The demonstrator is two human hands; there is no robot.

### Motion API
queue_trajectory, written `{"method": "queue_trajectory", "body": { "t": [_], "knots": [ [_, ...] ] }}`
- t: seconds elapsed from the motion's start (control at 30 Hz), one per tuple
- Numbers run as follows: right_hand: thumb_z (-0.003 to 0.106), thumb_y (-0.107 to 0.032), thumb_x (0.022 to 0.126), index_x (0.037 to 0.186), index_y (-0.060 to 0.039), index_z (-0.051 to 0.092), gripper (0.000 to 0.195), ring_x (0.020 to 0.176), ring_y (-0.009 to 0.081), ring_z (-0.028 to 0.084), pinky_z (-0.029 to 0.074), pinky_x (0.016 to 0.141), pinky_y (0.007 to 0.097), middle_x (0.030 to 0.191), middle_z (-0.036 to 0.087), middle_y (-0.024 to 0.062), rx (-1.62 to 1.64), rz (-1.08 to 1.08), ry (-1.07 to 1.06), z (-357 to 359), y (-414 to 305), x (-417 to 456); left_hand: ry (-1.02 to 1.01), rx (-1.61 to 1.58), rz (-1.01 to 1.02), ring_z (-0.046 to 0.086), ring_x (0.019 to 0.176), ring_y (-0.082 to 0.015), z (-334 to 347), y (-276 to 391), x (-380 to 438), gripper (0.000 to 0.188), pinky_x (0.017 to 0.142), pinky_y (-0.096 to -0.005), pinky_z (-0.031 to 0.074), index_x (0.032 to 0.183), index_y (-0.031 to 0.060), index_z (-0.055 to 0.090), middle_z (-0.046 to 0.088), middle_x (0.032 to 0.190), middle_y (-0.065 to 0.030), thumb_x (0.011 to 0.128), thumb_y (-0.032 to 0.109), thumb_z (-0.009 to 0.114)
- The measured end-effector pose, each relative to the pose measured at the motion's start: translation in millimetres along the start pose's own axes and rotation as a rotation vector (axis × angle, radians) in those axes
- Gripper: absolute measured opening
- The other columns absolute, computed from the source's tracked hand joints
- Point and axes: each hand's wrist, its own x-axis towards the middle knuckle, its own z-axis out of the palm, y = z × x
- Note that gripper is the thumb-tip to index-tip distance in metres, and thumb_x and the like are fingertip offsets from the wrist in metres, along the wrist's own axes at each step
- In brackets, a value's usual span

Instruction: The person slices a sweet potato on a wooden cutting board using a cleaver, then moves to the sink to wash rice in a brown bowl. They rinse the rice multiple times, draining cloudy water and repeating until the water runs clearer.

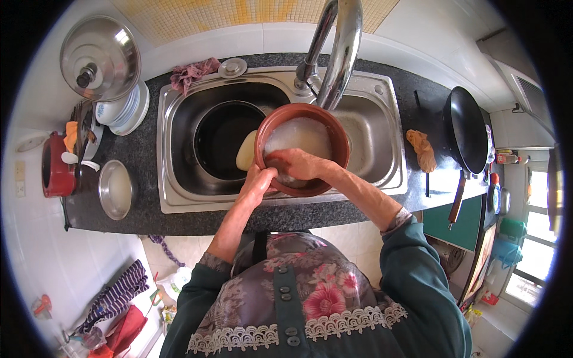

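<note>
A reddish-brown round pot [341,134] holding cloudy water is held over the divider of a steel double sink [165,197]. My left hand [258,182] grips its lower left rim. Inside the pot, near its left wall, is my right hand [293,164], with the fingers bent and partly sunk in the water; whether they hold anything is hidden. A pale yellow rounded thing [245,152] shows beside the pot's left wall, over a black pan [215,147] in the left basin. The chrome faucet [342,58] rises behind the pot.
On the left of the counter stand a steel bowl [115,190] with whitish liquid, a red pot [59,165], stacked plates [130,112] and a steel lid [100,58]. A purple cloth [192,75] lies behind the sink. At right are an orange-brown cloth [421,150] and a wok [466,129].
</note>
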Motion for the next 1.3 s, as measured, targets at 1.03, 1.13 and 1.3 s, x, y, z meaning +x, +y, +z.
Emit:
{"method": "queue_trajectory", "body": {
  "t": [1.03, 1.13, 1.3],
  "knots": [
    [0.059, -0.019, 0.079, 0.098, 0.0002, 0.061, 0.028, 0.09, 0.0354, 0.063, 0.051, 0.076, 0.0438, 0.098, 0.062, 0.0254, -0.669, 0.312, 0.054, -37, 2, -20, 0.005, 0.009, -0.015, 0.059, 0.072, -0.016, -7, -8, 5, 0.061, 0.058, -0.0334, 0.054, 0.125, 0.0107, 0.037, 0.055, 0.089, -0.0068, 0.067, 0.009, 0.055],
    [0.065, -0.036, 0.078, 0.111, 0.0034, 0.052, 0.053, 0.093, 0.042, 0.061, 0.051, 0.079, 0.0449, 0.107, 0.052, 0.0362, -0.552, 0.354, 0.208, -33, 22, -5, 0.011, 0.034, -0.003, 0.059, 0.072, -0.0161, -5, -6, 4, 0.06, 0.059, -0.0338, 0.055, 0.125, 0.0107, 0.039, 0.056, 0.089, -0.0066, 0.067, 0.009, 0.055],
    [0.067, -0.029, 0.074, 0.114, 0.0013, 0.049, 0.053, 0.092, 0.0469, 0.059, 0.051, 0.08, 0.0455, 0.113, 0.044, 0.0399, -0.449, 0.239, 0.145, -2, 18, 20, 0.025, 0.005, -0.016, 0.06, 0.073, -0.0166, -6, -8, 4, 0.059, 0.058, -0.0336, 0.054, 0.125, 0.0109, 0.04, 0.057, 0.09, -0.0069, 0.068, 0.007, 0.054]
  ]
}}
